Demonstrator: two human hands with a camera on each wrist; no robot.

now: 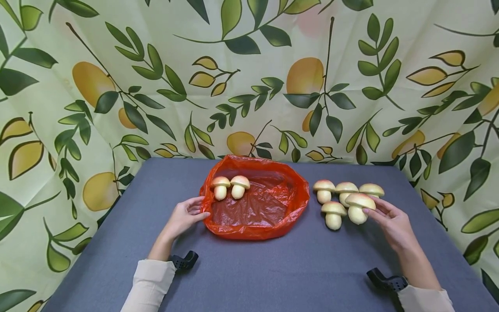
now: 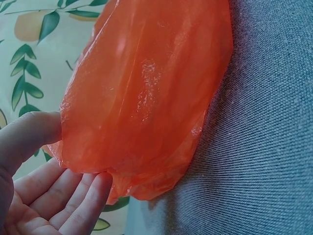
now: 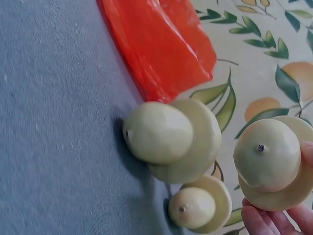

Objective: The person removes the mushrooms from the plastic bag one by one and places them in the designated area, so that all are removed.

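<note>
On the left side of the red plastic bag, my left hand holds the rim between thumb and fingers. The bag lies with its mouth spread wide. Two toy mushrooms with pinkish caps and cream stems lie inside, at its far left. My right hand pinches another toy mushroom by its cap, the stem end facing the right wrist camera. Several more mushrooms rest beside and behind it, just right of the bag. The left wrist view shows the bag's outer wall against my fingers.
A grey-blue cloth covers the table. Behind it and along both sides hangs a curtain printed with leaves and yellow fruit. Each wrist wears a black strap with a camera mount.
</note>
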